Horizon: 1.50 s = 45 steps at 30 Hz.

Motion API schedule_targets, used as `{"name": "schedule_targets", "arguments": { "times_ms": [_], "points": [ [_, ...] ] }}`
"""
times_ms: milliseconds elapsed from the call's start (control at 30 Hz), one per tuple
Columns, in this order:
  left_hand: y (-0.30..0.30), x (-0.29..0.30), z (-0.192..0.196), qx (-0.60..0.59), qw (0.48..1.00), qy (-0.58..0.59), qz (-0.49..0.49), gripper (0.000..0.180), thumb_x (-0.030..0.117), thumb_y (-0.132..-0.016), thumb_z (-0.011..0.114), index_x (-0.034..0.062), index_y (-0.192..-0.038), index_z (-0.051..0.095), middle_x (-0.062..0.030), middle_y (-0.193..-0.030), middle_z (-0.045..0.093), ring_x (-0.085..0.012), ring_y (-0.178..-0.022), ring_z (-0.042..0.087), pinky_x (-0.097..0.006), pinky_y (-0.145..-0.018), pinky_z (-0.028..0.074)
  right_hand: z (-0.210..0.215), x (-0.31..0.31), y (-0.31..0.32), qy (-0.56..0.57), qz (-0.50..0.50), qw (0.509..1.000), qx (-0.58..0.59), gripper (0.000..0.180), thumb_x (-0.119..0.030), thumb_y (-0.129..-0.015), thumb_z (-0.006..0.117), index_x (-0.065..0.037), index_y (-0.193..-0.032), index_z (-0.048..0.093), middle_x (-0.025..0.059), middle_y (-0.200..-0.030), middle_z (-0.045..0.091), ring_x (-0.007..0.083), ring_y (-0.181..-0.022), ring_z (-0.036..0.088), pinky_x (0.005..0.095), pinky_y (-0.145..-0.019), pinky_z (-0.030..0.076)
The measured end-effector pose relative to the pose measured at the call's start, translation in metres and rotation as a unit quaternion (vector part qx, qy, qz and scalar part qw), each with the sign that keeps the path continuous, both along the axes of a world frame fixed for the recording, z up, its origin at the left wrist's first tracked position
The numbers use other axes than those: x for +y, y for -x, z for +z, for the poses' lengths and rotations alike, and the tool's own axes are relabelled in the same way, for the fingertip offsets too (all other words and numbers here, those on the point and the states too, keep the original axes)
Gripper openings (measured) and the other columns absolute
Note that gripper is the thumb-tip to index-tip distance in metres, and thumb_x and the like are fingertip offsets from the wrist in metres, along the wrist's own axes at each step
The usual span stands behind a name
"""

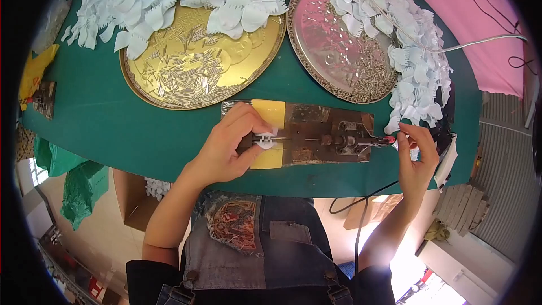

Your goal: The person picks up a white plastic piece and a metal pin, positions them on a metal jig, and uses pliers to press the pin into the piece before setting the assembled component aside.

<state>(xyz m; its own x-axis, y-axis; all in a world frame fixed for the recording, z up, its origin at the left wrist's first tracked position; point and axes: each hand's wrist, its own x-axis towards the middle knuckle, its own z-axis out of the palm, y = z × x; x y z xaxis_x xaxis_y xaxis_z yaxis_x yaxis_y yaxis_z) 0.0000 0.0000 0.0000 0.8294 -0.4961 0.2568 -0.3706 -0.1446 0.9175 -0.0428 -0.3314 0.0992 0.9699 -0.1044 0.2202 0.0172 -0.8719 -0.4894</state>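
My left hand (228,144) pinches a small white toothed hair claw clip (265,140) between thumb and fingers. It holds the clip at the left end of a dark metal bench jig (307,135), over a yellow strip (268,113). A thin rod of the jig points toward the clip. At the jig's right end, my right hand (419,161) curls loosely around the red-tipped lever handle (390,140); the fingers partly hide it. White clip pieces (419,93) lie heaped just beyond that hand.
A gold round tray (132,82) holds many short metal pins. Beside it, a silver round tray (307,51) holds small metal springs. More white clip pieces (231,0) are piled at the far left. A cable (480,42) crosses the right pile, near pink cloth (497,68).
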Motion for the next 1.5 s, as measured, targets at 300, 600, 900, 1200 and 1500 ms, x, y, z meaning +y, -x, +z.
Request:
{"name": "schedule_targets", "arguments": {
  "times_ms": [300, 600, 900, 1200, 1500],
  "points": [
    [-0.001, -0.002, 0.002, -0.003, 1.0, -0.001, 0.006, 0.028, -0.006, -0.072, 0.071, 0.0027, -0.095, 0.057, -0.0094, -0.097, 0.065, -0.0284, -0.088, 0.056, -0.035, -0.079, 0.047, -0.001, -0.012, 0.008, -0.041, -0.034, 0.998, -0.019, 0.013, -0.001, -0.087, 0.069, -0.002, -0.099, 0.073, 0.0055, -0.084, 0.065, 0.011, -0.07, 0.055, 0.0243, -0.065, 0.043],
    [-0.001, -0.003, 0.0, -0.002, 1.0, 0.005, 0.014, 0.026, -0.004, -0.073, 0.072, 0.0025, -0.092, 0.056, -0.0088, -0.096, 0.067, -0.0277, -0.088, 0.058, -0.036, -0.08, 0.048, -0.007, 0.084, -0.03, -0.013, 0.334, 0.942, -0.021, 0.027, -0.001, -0.071, 0.073, -0.009, -0.097, 0.071, 0.006, -0.09, 0.061, 0.0222, -0.078, 0.061, 0.0344, -0.067, 0.046],
    [0.001, -0.003, 0.001, -0.011, 0.999, 0.003, 0.033, 0.023, -0.003, -0.073, 0.072, 0.003, -0.092, 0.059, -0.0094, -0.096, 0.068, -0.0284, -0.087, 0.06, -0.036, -0.079, 0.049, -0.005, 0.063, -0.024, -0.004, 0.269, 0.963, -0.007, 0.024, -0.003, -0.076, 0.076, -0.006, -0.099, 0.071, 0.0048, -0.091, 0.063, 0.0218, -0.079, 0.062, 0.0348, -0.067, 0.045],
    [0.002, -0.008, 0.0, -0.023, 0.999, 0.006, 0.049, 0.02, -0.002, -0.075, 0.072, 0.0031, -0.093, 0.064, -0.0099, -0.095, 0.067, -0.0284, -0.086, 0.061, -0.035, -0.079, 0.049, -0.015, 0.079, -0.023, -0.027, 0.308, 0.951, 0.01, 0.028, -0.001, -0.073, 0.078, -0.008, -0.1, 0.073, 0.0034, -0.093, 0.065, 0.0206, -0.079, 0.061, 0.0346, -0.071, 0.044],
    [0.007, -0.004, 0.001, -0.006, 0.999, -0.017, 0.05, 0.021, -0.004, -0.073, 0.068, 0.0005, -0.093, 0.065, -0.012, -0.094, 0.062, -0.0268, -0.087, 0.06, -0.034, -0.079, 0.047, -0.009, 0.015, -0.013, -0.03, 0.073, 0.996, -0.038, 0.018, 0.0, -0.079, 0.071, -0.005, -0.096, 0.072, 0.0086, -0.085, 0.067, 0.0221, -0.071, 0.063, 0.0325, -0.063, 0.049]
  ]
}}
